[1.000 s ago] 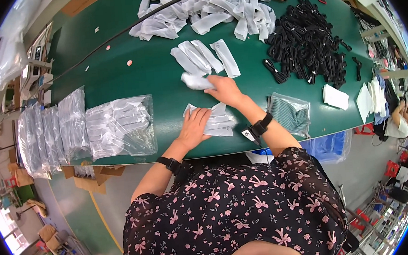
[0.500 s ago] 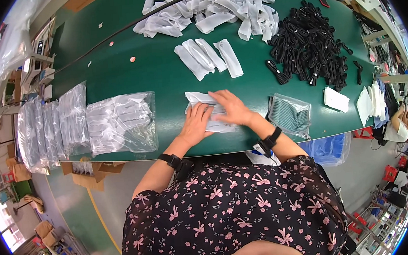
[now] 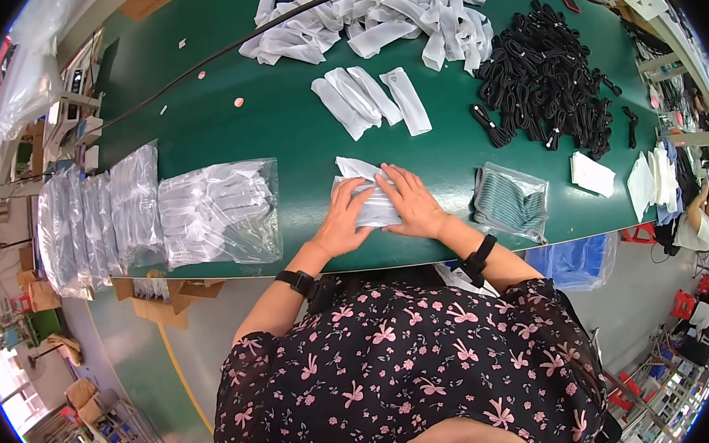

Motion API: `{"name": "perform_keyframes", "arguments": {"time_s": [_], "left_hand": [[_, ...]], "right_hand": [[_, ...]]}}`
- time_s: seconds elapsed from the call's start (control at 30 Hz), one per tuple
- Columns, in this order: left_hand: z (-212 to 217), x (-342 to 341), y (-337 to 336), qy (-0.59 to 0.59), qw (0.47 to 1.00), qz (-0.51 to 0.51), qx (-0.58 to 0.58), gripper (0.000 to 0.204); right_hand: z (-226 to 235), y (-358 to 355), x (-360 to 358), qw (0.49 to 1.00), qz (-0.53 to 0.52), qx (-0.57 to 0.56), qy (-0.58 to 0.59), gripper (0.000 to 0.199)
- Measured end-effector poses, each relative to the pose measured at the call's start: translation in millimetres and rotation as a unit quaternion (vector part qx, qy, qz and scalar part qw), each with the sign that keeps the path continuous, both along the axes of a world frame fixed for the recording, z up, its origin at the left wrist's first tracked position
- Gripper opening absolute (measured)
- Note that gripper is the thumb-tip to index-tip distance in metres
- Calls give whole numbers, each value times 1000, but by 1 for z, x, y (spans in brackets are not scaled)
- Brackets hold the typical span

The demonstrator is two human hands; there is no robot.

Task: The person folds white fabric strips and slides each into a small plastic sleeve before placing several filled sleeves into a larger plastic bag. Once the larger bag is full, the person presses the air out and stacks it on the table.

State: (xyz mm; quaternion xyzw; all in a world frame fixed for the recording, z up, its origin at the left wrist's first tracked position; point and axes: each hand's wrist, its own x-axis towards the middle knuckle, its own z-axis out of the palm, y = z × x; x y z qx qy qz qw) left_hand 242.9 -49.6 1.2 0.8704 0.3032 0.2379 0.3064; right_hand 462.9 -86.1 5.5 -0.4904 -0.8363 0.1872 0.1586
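Note:
A small stack of whitish translucent packets (image 3: 374, 211) lies on the green table in front of me. My left hand (image 3: 344, 220) grips its left side, with the fingers over the top and the thumb at the near edge. From the right, my right hand (image 3: 417, 206) holds the same stack, fingers across it and thumb near its front. Parts of the packets are hidden under both hands. Beyond them lie several loose whitish packets (image 3: 349, 105), with one single packet (image 3: 406, 102) beside them.
A large heap of whitish packets (image 3: 388, 19) spreads across the far side. Bundled black cables (image 3: 539, 82) are piled at the right. Filled clear bags (image 3: 221, 215) line the left. Nearer right are a clear bag with striped contents (image 3: 511, 202) and white papers (image 3: 592, 176). A black cable (image 3: 272, 18) arches overhead.
My right hand has drawn back toward me and to the right side of the stack. My left hand stays at the left side. The packets look more closely gathered.

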Motion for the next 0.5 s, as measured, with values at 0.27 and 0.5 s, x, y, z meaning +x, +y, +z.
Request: {"name": "perform_keyframes", "arguments": {"time_s": [0.27,0.5], "left_hand": [[-32,11,26,-37,956,290,4,29],[-53,0,48,-225,890,294,-268,17]], "right_hand": [[-4,-1,-1,1000,-13,-9,22,104],[-7,0,0,999,-16,0,42,104]]}}
